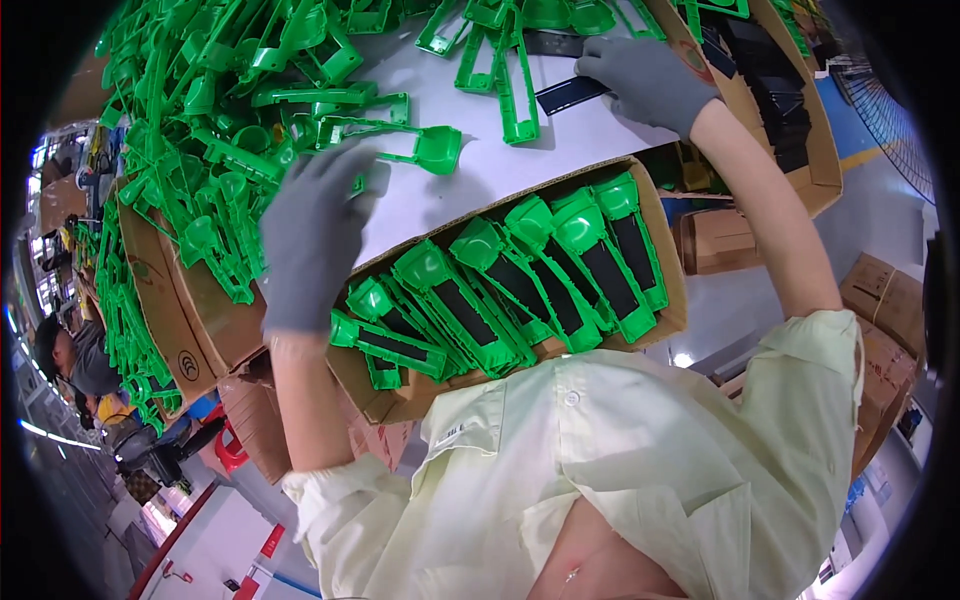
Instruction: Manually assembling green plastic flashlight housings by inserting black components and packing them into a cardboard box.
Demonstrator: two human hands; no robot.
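Note:
Both my hands wear grey gloves. My left hand (315, 235) is over the near left of the white work surface, its thumb apart from the curled fingers. Just beyond its fingertips lies a green plastic frame (438, 150) with a scoop-shaped end; I cannot tell whether they touch. At the far right, my right hand (645, 88) has its fingertips closed on the end of a flat black strip (568, 95). Close to me, a cardboard box (375, 400) holds several green frames (465, 310) with black strips set in them, standing tilted side by side.
A large heap of green frames (200, 110) covers the far left. More loose frames (515, 90) lie near the black strip. On the right, an open carton (815, 130) holds dark strips. Brown cartons (880, 320) and a fan (885, 125) stand beyond. Another person (85, 355) is at far left.

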